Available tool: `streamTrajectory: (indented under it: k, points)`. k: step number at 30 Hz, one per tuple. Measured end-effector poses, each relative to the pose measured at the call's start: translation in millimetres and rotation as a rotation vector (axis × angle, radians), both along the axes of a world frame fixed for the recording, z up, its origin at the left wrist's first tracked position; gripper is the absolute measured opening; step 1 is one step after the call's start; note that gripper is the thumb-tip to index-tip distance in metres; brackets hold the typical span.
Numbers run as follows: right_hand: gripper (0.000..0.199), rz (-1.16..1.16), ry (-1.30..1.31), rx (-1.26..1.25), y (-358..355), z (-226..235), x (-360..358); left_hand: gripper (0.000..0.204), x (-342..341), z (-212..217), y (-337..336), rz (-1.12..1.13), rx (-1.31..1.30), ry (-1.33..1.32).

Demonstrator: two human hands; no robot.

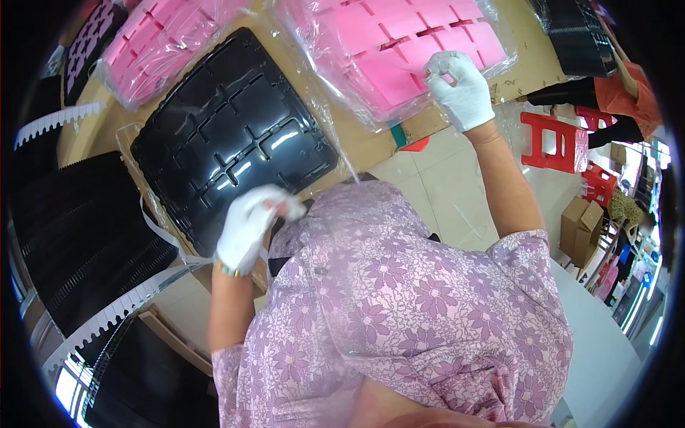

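My right hand (460, 91), in a white glove, is raised over the right stack of pink slotted foam sheets (389, 60). Thumb and forefinger meet in a pinch; whatever is between them is too small or clear to make out. Clear plastic film (499, 65) wraps loosely around this foam. My left hand (250, 225), also gloved, is by the near edge of a glossy black plastic tray (246, 107) with raised cross-shaped ridges. Its fingers are curled but smeared by motion, so its grip is unclear. The tray lies on clear film on the brown table.
More wrapped pink foam (168, 43) lies at the far left. Stacked black ribbed trays (89, 235) with white toothed edging stand left of me. On the right are a red plastic stool (553, 143), a cardboard box (579, 232) and a person in orange (631, 93).
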State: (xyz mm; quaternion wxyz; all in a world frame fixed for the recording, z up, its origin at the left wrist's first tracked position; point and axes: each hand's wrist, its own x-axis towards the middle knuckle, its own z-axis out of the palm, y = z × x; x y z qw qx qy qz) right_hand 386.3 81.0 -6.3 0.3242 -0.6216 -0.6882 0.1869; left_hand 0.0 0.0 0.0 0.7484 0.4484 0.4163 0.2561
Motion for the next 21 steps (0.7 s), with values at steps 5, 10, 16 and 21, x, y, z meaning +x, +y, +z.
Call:
streamTrajectory:
  k: [5,10,16,21]
  points:
    - [0.004,-0.099,0.615,-0.338,11,13,22,0.04,100,-5,71,-0.076,-0.246,-0.525]
    - [0.003,-0.037,0.676,-0.241,-6,55,11,0.059,156,3,117,-0.087,-0.585,-0.711]
    - [0.01,0.31,0.45,-0.155,-53,94,-27,0.056,182,-8,147,0.158,-0.525,-0.776]
    - [0.008,0.519,0.523,-0.258,-72,82,-70,0.031,146,-4,137,0.481,-0.374,-0.401]
